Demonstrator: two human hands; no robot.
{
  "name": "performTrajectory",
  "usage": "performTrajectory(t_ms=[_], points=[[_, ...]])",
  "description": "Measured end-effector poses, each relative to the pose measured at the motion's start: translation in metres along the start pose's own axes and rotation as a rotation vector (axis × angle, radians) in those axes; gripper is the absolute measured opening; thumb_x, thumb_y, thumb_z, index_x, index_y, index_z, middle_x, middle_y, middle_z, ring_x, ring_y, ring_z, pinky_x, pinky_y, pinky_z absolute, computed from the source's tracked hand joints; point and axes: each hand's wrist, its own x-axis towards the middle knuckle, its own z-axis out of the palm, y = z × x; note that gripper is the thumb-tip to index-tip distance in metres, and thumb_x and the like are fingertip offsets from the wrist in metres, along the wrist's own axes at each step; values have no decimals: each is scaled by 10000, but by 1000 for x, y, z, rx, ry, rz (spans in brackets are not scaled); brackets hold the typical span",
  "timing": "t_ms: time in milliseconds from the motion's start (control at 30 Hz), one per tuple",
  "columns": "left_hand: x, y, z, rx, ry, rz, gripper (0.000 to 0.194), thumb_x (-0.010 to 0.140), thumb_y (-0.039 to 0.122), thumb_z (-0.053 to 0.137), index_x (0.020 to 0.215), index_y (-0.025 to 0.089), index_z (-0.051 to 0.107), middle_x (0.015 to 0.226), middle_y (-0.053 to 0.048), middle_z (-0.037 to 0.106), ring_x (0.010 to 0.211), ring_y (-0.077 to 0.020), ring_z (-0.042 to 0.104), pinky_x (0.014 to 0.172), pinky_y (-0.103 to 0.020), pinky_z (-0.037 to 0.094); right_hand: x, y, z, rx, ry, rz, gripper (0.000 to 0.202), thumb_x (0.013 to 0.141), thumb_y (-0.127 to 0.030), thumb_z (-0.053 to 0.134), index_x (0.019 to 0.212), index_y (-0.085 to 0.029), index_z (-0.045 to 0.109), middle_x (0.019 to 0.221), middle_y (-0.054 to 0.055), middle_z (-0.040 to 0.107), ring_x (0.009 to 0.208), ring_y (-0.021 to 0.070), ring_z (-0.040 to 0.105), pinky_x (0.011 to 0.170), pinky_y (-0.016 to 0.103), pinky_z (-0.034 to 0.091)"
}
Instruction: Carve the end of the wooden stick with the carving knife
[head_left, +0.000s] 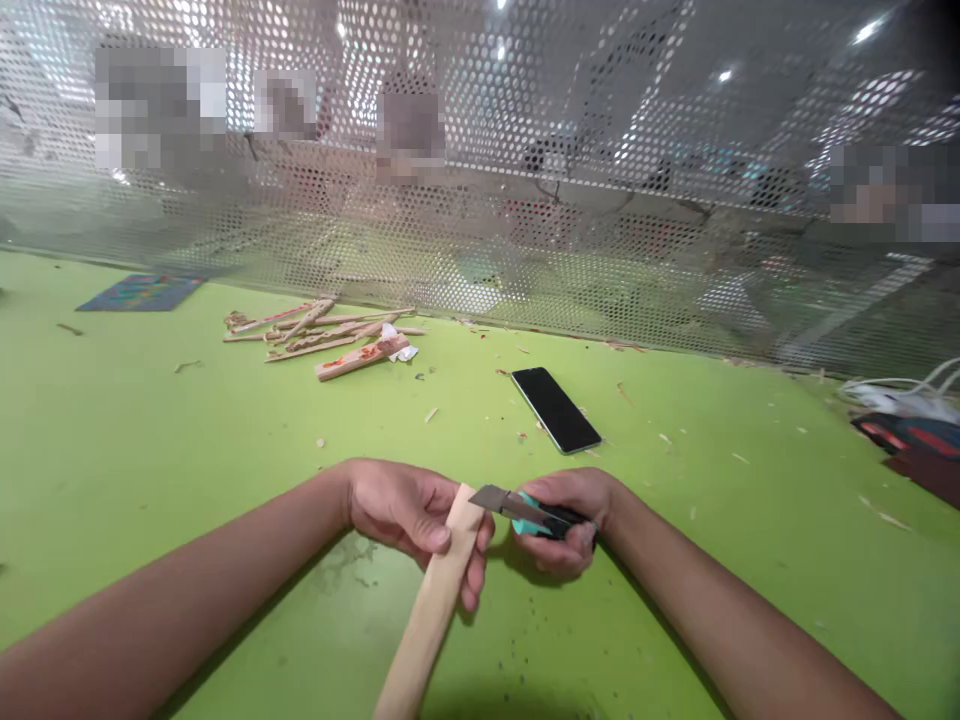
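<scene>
My left hand (409, 510) is closed around the upper part of a flat, pale wooden stick (427, 625), thumb on top and fingers beneath. The stick slants down toward me and leaves the picture at the bottom edge. In my right hand (566, 525) is a utility knife (529, 512) with a teal and black handle. Its blade is out and points left. The blade tip overlaps the stick's far end in the view; whether it touches the wood I cannot tell.
Past my hands a black phone (556, 410) lies on the green table (247, 440). Several carved sticks (322, 328) and a red-stained wood piece (361, 358) lie farther left, near a patterned card (142, 293). Wood shavings are scattered about. A perforated screen (480, 220) borders the back; cables (911, 385) lie right.
</scene>
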Motion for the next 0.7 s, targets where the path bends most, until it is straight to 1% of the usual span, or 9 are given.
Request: performTrajectory(t_ms=[133,233,300,400,467,533,600,700], points=[[-1,1,-2,9,9,1,321,871,355,749,1128,215,616,999,-34,717,974,-243,714,898,-431,551,0,-2,2,6,15,13,631,950,-722,492,783,-132,640,425,-110,360,287,46,264,310,148,302],[-1,1,-5,14,11,11,300,879,324,750,1127,205,630,1036,-40,718,1043,-236,699,945,-425,536,-1,-5,1,10,38,11,618,975,-693,472,793,-127,642,435,-112,355,285,40,234,304,144,289],[-1,2,-6,11,20,14,320,869,324,764,1136,203,634,1078,-43,715,1087,-232,685,972,-421,527,-1,-7,1,6,62,0,618,986,-680,464,778,-125,637,435,-114,346,283,35,214,300,139,283],[-1,2,-7,19,40,12,371,846,320,793,1159,205,632,1104,-40,713,1103,-222,682,1021,-416,501,-1,-13,1,-16,152,-36,627,1012,-665,423,774,-124,630,428,-125,315,285,26,174,305,121,276],[-1,2,-8,35,53,11,379,847,337,791,1165,208,630,1103,-39,709,1087,-221,688,998,-406,514,-1,-15,3,-42,231,-54,647,1027,-656,393,752,-119,625,415,-123,319,279,25,171,296,119,277],[-1,2,-9,52,62,7,396,843,363,793,1166,200,633,1105,-45,702,1079,-225,688,965,-397,532,2,-14,7,-67,338,-84,666,1032,-655,380,718,-116,615,399,-118,331,271,25,166,278,118,262],[-1,1,-11,67,72,3,370,864,354,770,1170,199,631,1121,-48,693,1089,-217,683,942,-371,541,7,-9,14,-80,493,-168,677,1019,-679,385,689,-127,598,388,-122,328,274,23,146,269,115,243],[-1,0,-13,78,84,-12,342,884,358,748,1161,197,627,1122,-55,688,1102,-220,683,933,-358,545,21,7,31,-86,786,-384,656,975,-742,415,708,-162,565,391,-144,297,297,26,130,284,103,233]])
